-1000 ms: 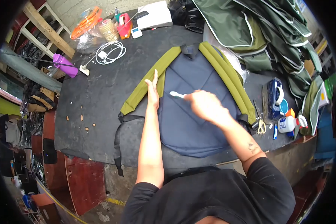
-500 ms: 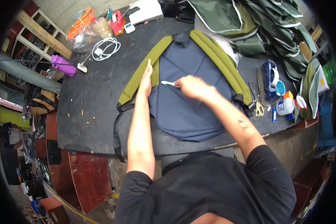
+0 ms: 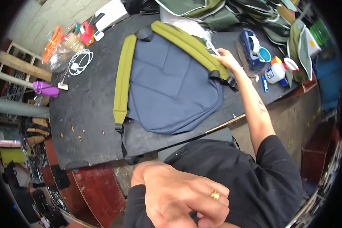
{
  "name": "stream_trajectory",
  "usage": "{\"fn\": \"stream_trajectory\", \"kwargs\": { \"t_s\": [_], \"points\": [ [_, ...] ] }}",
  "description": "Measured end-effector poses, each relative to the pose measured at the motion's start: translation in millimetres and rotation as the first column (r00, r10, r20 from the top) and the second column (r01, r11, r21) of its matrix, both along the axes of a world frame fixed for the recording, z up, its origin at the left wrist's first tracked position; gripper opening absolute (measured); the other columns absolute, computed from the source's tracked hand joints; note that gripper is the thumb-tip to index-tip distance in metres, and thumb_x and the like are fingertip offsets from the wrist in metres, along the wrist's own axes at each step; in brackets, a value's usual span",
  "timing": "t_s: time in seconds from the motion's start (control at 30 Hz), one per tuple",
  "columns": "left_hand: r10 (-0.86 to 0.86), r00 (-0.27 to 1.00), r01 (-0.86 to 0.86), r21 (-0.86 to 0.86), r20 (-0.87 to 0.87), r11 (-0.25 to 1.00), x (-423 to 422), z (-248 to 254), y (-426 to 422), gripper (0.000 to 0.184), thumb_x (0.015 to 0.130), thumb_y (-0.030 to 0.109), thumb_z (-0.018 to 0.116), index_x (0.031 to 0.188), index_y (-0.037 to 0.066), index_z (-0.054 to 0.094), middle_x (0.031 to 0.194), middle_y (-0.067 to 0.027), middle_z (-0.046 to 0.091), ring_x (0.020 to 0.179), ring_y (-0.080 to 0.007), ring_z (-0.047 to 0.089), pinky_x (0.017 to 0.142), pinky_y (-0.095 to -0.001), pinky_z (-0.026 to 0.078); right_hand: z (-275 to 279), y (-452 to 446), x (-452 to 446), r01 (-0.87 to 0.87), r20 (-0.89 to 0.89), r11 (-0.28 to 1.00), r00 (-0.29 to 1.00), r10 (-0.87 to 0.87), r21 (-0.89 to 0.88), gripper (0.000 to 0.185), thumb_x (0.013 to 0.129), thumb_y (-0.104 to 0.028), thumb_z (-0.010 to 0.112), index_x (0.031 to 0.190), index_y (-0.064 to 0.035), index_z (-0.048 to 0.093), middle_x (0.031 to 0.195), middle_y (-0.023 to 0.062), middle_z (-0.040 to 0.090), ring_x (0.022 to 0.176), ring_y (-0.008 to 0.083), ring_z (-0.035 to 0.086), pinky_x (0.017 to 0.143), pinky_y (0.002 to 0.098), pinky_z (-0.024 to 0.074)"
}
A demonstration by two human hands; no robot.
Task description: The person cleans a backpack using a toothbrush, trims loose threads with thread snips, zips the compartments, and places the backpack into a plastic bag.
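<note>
A dark blue-grey backpack (image 3: 163, 83) lies on the black table, its olive shoulder straps (image 3: 123, 76) facing up. My right hand (image 3: 226, 60) is closed on a white toothbrush (image 3: 213, 47) beside the right strap, with the bristle end pointing away from me. Close to the camera, in front of my chest, is my left hand (image 3: 188, 195), with curled fingers and a gold ring on one of them. Its fingertips are partly hidden, and I cannot make out anything in it.
Right of the backpack are a clear-and-blue case (image 3: 247, 49), a spray bottle (image 3: 275, 73) and a blue tube (image 3: 265, 84). Green fabric pieces (image 3: 224, 19) lie behind. A coiled white cable (image 3: 81, 62) and a purple bottle (image 3: 45, 89) are at the left.
My left hand has left the left strap and come up near the camera, its fingers now curled. My right hand has carried the toothbrush rightward off the back panel. The view has turned.
</note>
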State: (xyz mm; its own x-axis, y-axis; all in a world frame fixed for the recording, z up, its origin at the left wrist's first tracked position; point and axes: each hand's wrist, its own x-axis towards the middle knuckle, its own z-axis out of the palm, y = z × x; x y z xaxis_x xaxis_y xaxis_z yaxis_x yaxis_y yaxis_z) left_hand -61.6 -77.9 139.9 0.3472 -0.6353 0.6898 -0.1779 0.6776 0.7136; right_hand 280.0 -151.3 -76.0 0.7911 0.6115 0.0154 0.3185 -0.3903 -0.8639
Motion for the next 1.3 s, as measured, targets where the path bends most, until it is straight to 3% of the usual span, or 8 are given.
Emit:
{"fn": "stream_trajectory", "kwargs": {
  "t_s": [0.23, 0.5, 0.6, 0.73, 0.9, 1.1, 1.17, 1.3],
  "points": [
    [0.157, 0.967, -0.074, -0.368, 0.202, 0.927, 21, 13, -23, 0.036, 0.092, 0.034, 0.055, 0.103, 0.0, 0.056, 0.075, -0.0101, 0.055, 0.049, -0.0202, 0.052, 0.039, -0.0306, 0.039, 2, 31, -7, -0.193, -0.453, 0.974, 0.884, 0.119, -0.121, 0.039, 0.076, -0.021, 0.07, 0.107, 0.0013, 0.063, 0.089, 0.0066, 0.065, 0.08, 0.0123, 0.059, 0.072, 0.0285, 0.0473],
    [0.262, 0.92, -0.188, -0.256, 0.293, 0.948, 21, 15, -14, 0.034, 0.094, 0.033, 0.052, 0.109, 0.003, 0.057, 0.083, -0.0103, 0.054, 0.066, -0.0221, 0.056, 0.052, -0.0354, 0.046, 165, 97, -58, -0.37, 0.414, 0.841, 0.889, 0.197, 0.395, 0.04, 0.07, -0.002, 0.058, 0.109, 0.0011, 0.06, 0.091, 0.0016, 0.066, 0.081, 0.008, 0.056, 0.073, 0.0236, 0.0462],
    [0.548, 0.819, -0.534, -0.127, 0.17, 0.836, 0, 5, 2, 0.029, 0.092, 0.034, 0.058, 0.091, 0.005, 0.058, 0.082, -0.013, 0.058, 0.067, -0.024, 0.057, 0.058, -0.0361, 0.043, 221, 103, -82, -0.524, 0.732, 0.703, 0.682, 0.007, 0.482, 0.035, 0.068, -0.011, 0.06, 0.102, -0.0072, 0.063, 0.087, 0.0124, 0.066, 0.077, 0.0299, 0.063, 0.071, 0.0337, 0.0495],
    [0.649, 0.746, -0.657, 0.006, 0.152, 0.754, -25, -16, 24, 0.039, 0.088, 0.036, 0.063, 0.095, -0.002, 0.059, 0.088, -0.017, 0.059, 0.074, -0.0292, 0.057, 0.069, -0.039, 0.043, 223, 89, -136, -0.665, 0.969, 0.745, 0.214, 0.124, 0.052, 0.027, 0.075, -0.005, 0.061, 0.101, -0.004, 0.063, 0.106, 0.0131, 0.065, 0.085, 0.0276, 0.065, 0.073, 0.0329, 0.0537],
    [0.575, 0.809, -0.581, 0.326, 0.126, 0.746, -49, -39, 52, 0.04, 0.089, 0.037, 0.062, 0.09, -0.003, 0.059, 0.093, -0.0186, 0.062, 0.081, -0.0293, 0.061, 0.073, -0.0412, 0.047, 48, 48, -199, -0.684, 0.568, 0.607, 0.332, 0.753, -0.404, 0.029, 0.076, -0.016, 0.063, 0.098, -0.0019, 0.05, 0.125, 0.0164, 0.054, 0.074, 0.0282, 0.065, 0.058, 0.039, 0.0525],
    [0.914, -0.065, -0.839, 0.518, -0.401, 0.168, -49, -102, 105, 0.031, 0.091, 0.022, 0.059, 0.107, -0.005, 0.056, 0.096, -0.0112, 0.061, 0.094, -0.0208, 0.059, 0.087, -0.0348, 0.046, 42, 7, -195, -0.724, 0.239, 0.689, 0.664, 0.708, -0.03, 0.032, 0.075, -0.022, 0.072, 0.094, 0.0005, 0.059, 0.099, 0.0136, 0.064, 0.079, 0.0267, 0.065, 0.071, 0.038, 0.0503],
    [0.894, -0.442, -0.69, 0.665, -0.073, -0.286, -18, -127, 120, 0.029, 0.087, 0.014, 0.061, 0.111, -0.002, 0.058, 0.098, -0.0135, 0.064, 0.093, -0.0221, 0.061, 0.082, -0.0345, 0.049, 70, 10, -176, -0.564, -0.031, 0.82, 0.822, 0.569, 0.103, 0.022, 0.079, -0.016, 0.068, 0.09, 0.0014, 0.06, 0.086, 0.0121, 0.065, 0.077, 0.0203, 0.063, 0.07, 0.0338, 0.0484],
    [0.515, -0.303, -0.425, 0.369, 0.802, -0.826, 44, -192, 128, 0.027, 0.08, 0.008, 0.063, 0.105, 0.0, 0.062, 0.09, -0.0142, 0.065, 0.088, -0.0308, 0.062, 0.081, -0.0357, 0.049, 66, 38, -159, -0.311, -0.239, 0.852, 0.868, 0.435, 0.422, 0.021, 0.078, -0.014, 0.068, 0.089, 0.0015, 0.06, 0.079, 0.0115, 0.063, 0.075, 0.0177, 0.06, 0.069, 0.0312, 0.0475]
  ]
}}
